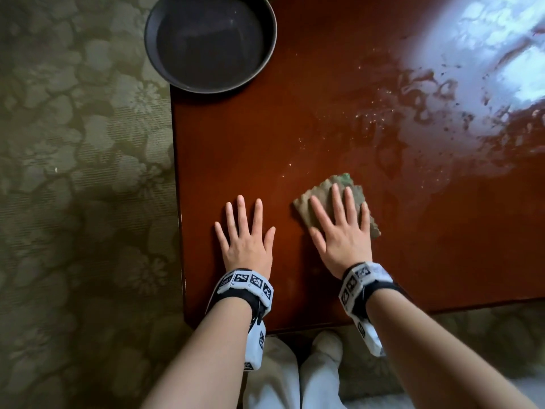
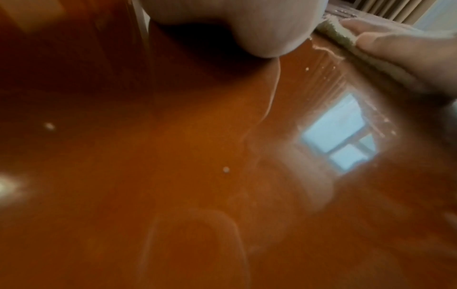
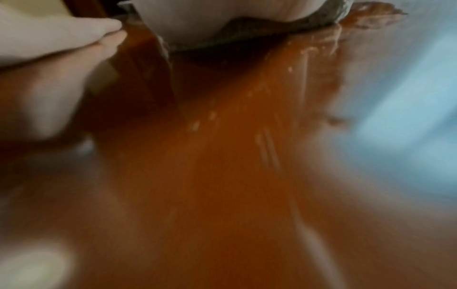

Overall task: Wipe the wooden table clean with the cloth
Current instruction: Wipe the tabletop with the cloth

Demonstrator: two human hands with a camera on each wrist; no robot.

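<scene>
A glossy reddish-brown wooden table (image 1: 295,128) fills the head view. A grey-green cloth (image 1: 327,190) lies flat on it near the front. My right hand (image 1: 342,231) presses on the cloth with straight, spread fingers. My left hand (image 1: 247,234) rests flat on the bare wood just to the left, fingers spread, holding nothing. Wet smears and pale crumbs (image 1: 368,116) spread over the table beyond the cloth, toward the far right. In the left wrist view, the cloth (image 2: 331,29) shows under the right hand's fingers (image 2: 385,39). The right wrist view shows the cloth (image 3: 249,31) under my palm.
A dark round bowl (image 1: 211,39) holding water stands on the table's far left corner, overhanging the edge. Green patterned flooring (image 1: 82,172) lies left of the table. My pale trousered knees (image 1: 295,373) are at the front edge. Window light glares on the far right.
</scene>
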